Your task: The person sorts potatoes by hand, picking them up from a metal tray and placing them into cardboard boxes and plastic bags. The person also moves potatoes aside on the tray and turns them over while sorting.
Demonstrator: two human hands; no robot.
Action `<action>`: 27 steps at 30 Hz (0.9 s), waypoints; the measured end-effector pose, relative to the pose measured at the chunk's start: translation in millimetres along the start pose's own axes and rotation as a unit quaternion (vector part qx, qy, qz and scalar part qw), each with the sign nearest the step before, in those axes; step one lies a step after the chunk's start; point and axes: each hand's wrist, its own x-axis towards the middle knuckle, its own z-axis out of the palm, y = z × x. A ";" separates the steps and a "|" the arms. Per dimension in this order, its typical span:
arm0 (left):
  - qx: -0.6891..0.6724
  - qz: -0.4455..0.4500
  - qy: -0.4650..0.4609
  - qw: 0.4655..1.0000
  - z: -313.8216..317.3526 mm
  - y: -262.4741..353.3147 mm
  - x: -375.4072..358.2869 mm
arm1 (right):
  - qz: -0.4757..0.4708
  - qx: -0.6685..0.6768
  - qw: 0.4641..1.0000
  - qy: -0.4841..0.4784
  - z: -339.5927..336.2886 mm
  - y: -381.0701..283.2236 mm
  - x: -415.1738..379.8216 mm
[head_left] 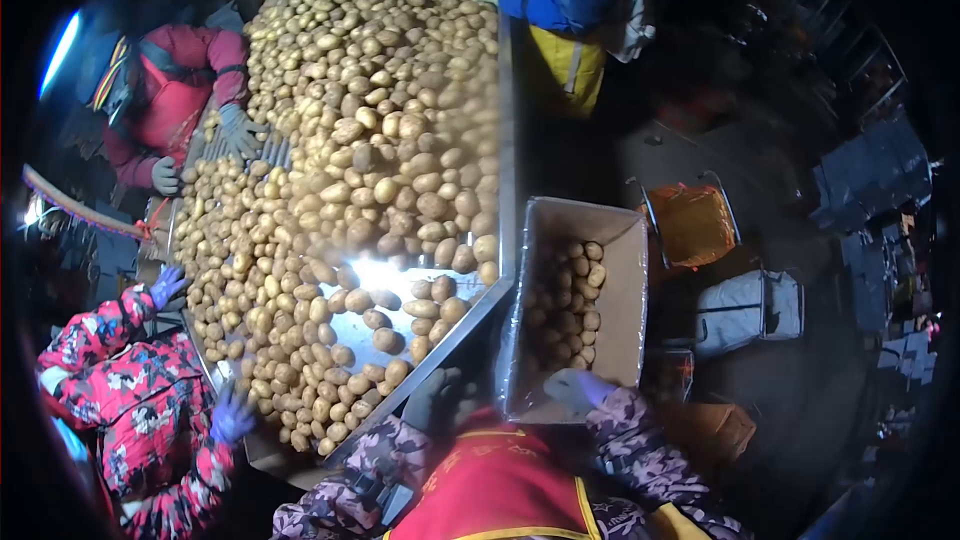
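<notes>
Dim sorting shed, head view: one metal table [508,190] heaped with potatoes [370,140], too many to count. One cardboard box [630,290] beside it, partly filled. Left hand [432,400] gloved at table edge, grip unclear. Right hand [578,387] gloved, curled on box rim. Three co-workers around the table.

Pale yellow-brown potatoes [370,140] cover the grey metal table [506,170]. Beside the table, a red apron [495,490] has yellow trim, and a sleeve [120,390] is red with floral print.
</notes>
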 end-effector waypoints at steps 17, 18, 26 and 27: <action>-0.090 0.179 0.193 0.961 -114.1 -6.3 -70.3 | -0.060 -0.273 0.946 0.162 -97.4 155.1 179.4; -0.084 0.202 0.201 0.955 -121.3 -11.7 -71.1 | -0.003 -0.070 0.984 0.166 -124.1 126.3 176.1; 0.398 0.539 0.325 0.667 -156.2 -14.2 -66.6 | -0.308 0.093 0.857 0.403 -44.9 -189.9 118.4; 0.427 0.592 0.276 0.626 -159.8 -5.2 -61.2 | -0.314 0.085 0.862 0.389 -26.8 -203.5 122.7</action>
